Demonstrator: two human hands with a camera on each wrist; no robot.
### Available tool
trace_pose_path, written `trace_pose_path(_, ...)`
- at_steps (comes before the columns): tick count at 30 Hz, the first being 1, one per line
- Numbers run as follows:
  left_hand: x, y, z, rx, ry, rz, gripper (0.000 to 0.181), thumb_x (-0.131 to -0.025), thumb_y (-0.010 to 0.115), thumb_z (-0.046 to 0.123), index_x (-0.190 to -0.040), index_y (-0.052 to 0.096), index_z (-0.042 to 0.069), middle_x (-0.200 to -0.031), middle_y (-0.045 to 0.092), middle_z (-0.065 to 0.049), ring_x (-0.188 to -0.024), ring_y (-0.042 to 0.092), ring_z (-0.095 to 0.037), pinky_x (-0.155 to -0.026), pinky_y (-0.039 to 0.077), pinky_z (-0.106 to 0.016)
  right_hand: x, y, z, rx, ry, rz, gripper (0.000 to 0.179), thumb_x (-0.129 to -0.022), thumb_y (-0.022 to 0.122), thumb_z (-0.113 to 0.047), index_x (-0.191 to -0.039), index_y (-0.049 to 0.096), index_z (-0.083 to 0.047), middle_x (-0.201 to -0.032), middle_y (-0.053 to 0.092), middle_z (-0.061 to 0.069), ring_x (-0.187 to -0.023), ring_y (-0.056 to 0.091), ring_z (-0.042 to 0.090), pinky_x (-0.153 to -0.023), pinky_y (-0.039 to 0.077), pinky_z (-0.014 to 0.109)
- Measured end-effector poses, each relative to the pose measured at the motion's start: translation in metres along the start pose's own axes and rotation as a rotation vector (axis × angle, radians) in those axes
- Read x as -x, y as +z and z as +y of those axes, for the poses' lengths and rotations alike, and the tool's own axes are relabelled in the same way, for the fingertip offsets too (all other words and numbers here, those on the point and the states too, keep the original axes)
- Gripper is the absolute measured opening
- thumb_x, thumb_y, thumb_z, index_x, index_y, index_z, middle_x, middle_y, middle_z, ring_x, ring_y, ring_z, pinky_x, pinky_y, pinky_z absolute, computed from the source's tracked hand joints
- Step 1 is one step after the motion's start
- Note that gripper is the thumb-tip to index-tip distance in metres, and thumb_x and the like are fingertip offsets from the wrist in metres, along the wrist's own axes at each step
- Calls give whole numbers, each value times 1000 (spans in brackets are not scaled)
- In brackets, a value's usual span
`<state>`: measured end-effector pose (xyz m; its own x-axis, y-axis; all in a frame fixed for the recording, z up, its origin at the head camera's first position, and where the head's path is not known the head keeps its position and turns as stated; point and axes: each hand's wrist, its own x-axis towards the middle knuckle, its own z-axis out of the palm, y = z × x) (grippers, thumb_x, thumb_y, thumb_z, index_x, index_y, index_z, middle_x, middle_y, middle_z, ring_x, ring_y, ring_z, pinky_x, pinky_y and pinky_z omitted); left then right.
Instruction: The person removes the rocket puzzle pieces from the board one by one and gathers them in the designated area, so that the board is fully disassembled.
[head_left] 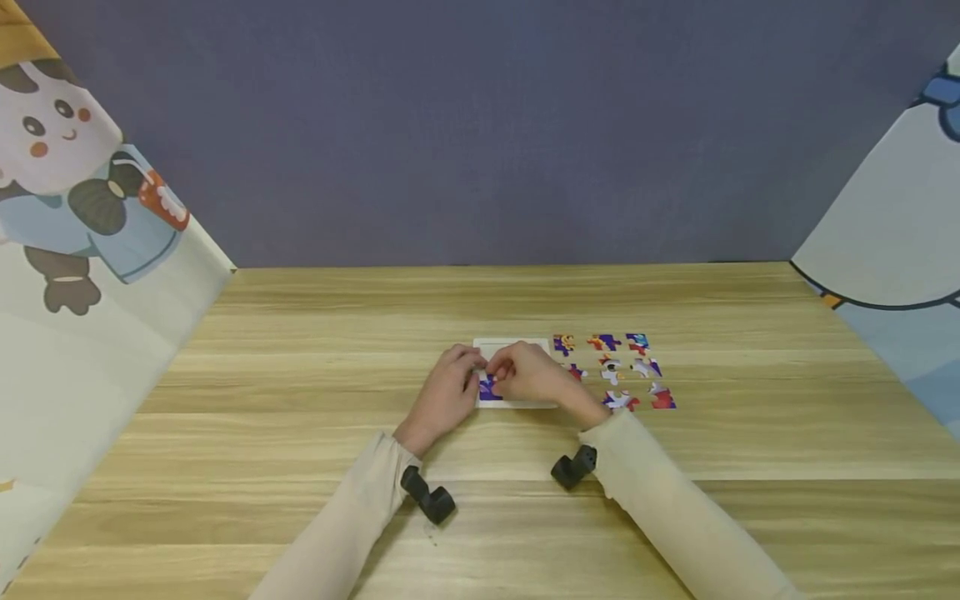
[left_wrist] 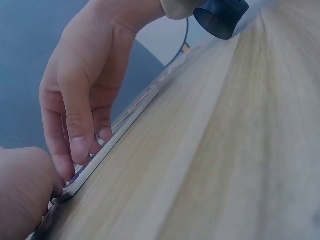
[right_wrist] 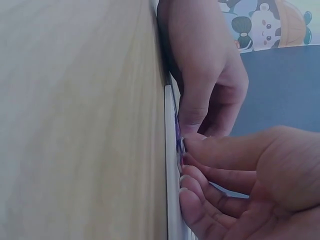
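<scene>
A white puzzle tray lies on the table between both hands. Purple puzzle pieces sit in its lower left corner. My left hand rests at the tray's left side, its thumb and fingertips touching the tray by those pieces. The right hand reaches over the tray from the right. In the right wrist view its thumb and forefinger pinch a small puzzle piece close over the tray, right by the left thumb; the fingers mostly hide the piece. The other right fingers curl down at the tray's rim.
Several loose puzzle pieces lie spread in rows right of the tray, some partly behind the right wrist. A black wrist camera hangs from the right sleeve, another black camera from the left. A dark panel stands behind the wooden table.
</scene>
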<state>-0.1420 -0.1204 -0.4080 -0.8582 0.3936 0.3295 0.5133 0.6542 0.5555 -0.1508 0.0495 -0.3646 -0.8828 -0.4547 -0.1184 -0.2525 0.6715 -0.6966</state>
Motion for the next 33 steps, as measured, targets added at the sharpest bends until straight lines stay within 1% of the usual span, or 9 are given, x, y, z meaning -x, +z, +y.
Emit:
trace_pose_path(6,1,-1,1,-6,2,4,20,-86,56,-1,-103,67,-2,-117,61,-16,-114,56,-32,-104,44,-42,1,2,-1,-24,14,6,19,-79,70,-3,-98,68,-1,-81,63,4,-73,54,11,-65,45,19)
trace_pose_path(12,1,-1,1,1,3,2,20,-86,57,-2,-104,66,-4,-117,61,-17,-114,56,-32,-104,44,-42,1,2,-3,-49,36,18,17,-80,69,-2,-97,66,-2,-85,65,6,-76,58,12,-69,49,21)
trace_pose_path(17,1,-1,1,0,0,2,20,-85,58,-2,-103,67,-3,-117,61,-17,-114,56,-32,-104,44,-42,0,2,-2,-66,31,21,18,-79,68,0,-97,66,-2,-86,65,7,-77,60,13,-70,51,22)
trace_pose_path(27,1,-1,1,-7,1,6,20,-86,57,-1,-103,67,-4,-117,61,-17,-115,56,-32,-104,44,-41,1,3,-2,-120,21,32,17,-80,68,1,-96,64,-2,-85,63,8,-77,59,14,-70,50,21)
trace_pose_path(33,1,0,1,-9,-3,5,21,-86,57,-1,-105,66,-5,-117,61,-17,-114,56,-32,-103,45,-41,0,3,0,-152,-9,32,17,-80,65,3,-96,62,-1,-87,63,9,-77,58,14,-68,48,21)
